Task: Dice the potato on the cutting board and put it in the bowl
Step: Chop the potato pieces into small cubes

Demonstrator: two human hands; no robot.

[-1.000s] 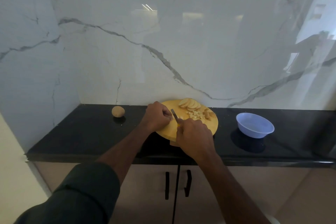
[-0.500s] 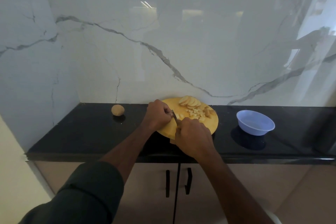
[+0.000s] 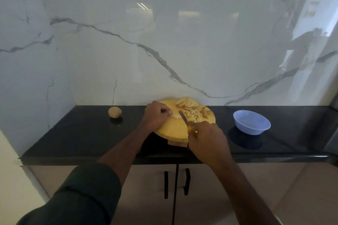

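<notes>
**Dicing in progress on a round wooden board**

The round cutting board (image 3: pixel 173 128) lies on a black countertop (image 3: pixel 82 133) against a veined marble wall (image 3: pixel 164 42); all positions below are given relative to this board.

On the board's far edge a fan of potato slices (image 3: pixel 187 103) leans in an overlapping row. Just nearer than the slices, toward the board's right side, lies a loose heap of diced potato (image 3: pixel 194 115), with a few browner pieces (image 3: pixel 204 111) at the heap's right margin.

The left hand (image 3: pixel 156 115) rests on the board's left portion, its fingers curled down over a small pale potato piece (image 3: pixel 176 115) that shows just beyond the fingertips. The right hand (image 3: pixel 206 140) sits at the board's near right edge, fingers wrapped round the yellow handle of a knife (image 3: pixel 183 118). The blade slants away from the hand toward the board's centre, between the held piece and the diced heap; whether its edge touches the wood cannot be told.

Right of the board, well apart from it, stands a pale blue bowl (image 3: pixel 251 122) with no potato visible in it. Left of the board, also well apart, a whole unpeeled potato (image 3: pixel 114 112) sits on the countertop. Below the board, cabinet doors with two black handles (image 3: pixel 176 184) are visible.
</notes>
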